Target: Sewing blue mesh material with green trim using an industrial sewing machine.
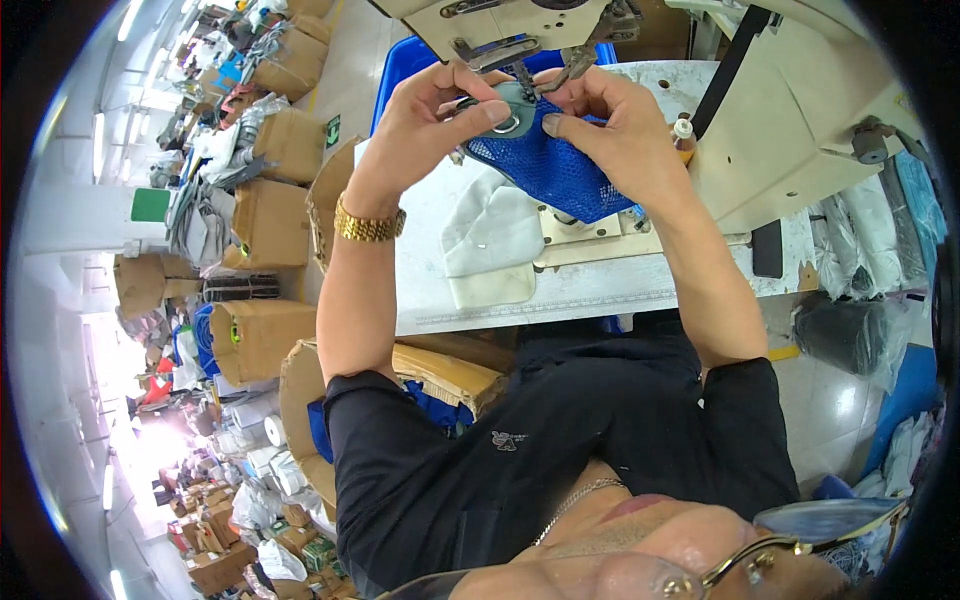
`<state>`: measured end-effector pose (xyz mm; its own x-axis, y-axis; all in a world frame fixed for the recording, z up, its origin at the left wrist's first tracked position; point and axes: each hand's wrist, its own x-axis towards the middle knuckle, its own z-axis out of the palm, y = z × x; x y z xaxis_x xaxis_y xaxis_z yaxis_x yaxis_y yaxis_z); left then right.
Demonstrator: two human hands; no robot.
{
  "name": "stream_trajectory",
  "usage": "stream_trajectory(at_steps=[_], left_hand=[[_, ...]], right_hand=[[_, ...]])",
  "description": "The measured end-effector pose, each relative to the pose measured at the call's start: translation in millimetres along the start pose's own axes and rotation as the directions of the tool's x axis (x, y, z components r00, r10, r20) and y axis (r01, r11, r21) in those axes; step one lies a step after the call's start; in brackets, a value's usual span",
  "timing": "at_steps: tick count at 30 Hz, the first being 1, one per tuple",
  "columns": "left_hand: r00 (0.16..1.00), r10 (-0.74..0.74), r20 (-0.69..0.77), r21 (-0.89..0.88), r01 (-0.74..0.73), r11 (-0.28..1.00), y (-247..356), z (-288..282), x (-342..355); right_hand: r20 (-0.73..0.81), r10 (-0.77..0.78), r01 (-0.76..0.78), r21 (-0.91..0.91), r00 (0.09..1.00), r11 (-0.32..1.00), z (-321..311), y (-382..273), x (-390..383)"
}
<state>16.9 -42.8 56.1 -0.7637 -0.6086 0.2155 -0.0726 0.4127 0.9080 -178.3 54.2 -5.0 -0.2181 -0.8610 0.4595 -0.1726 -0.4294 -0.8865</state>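
Beneath the head of an off-white sewing machine (520,25), both hands hold a piece of blue mesh fabric (550,165). A grey-green patch (517,108) with a metal ring (508,126) is at its upper end. My left hand (430,118), with a gold watch (368,218) at the wrist, pinches the patch by the ring between thumb and fingers. On the other side, my right hand (607,118) grips the mesh close to the presser foot (572,68). The needle area is partly hidden by the fingers and fabric.
Pale fabric pieces (490,235) lie on the white worktable (440,310), left of the machine's metal plate (580,240). A dark phone (767,249) rests at the right, and a small bottle (683,138) stands by the machine. Behind is a blue bin (398,70); cardboard boxes (275,225) line the left.
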Motion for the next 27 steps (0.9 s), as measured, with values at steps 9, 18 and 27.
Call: stream_trajectory(at_steps=[9, 18, 27], left_hand=[[0.976, 0.129, -0.173, 0.082, -0.116, 0.99, -11.2, 21.3, -4.8], [0.938, 0.201, -0.282, 0.175, -0.156, 0.972, -18.2, 27.6, -6.2], [0.97, 0.198, -0.142, 0.26, -0.156, 0.953, -5.1, 12.6, 4.4]], right_hand=[[-0.001, 0.047, -0.047, 0.001, 0.999, 0.999, -5.5, -2.9, 6.7], [0.056, -0.013, 0.014, -0.019, 0.998, 1.0, -10.3, 6.6, 18.2], [0.132, 0.106, -0.101, -0.042, 0.986, 0.994, -19.9, 7.7, 34.1]])
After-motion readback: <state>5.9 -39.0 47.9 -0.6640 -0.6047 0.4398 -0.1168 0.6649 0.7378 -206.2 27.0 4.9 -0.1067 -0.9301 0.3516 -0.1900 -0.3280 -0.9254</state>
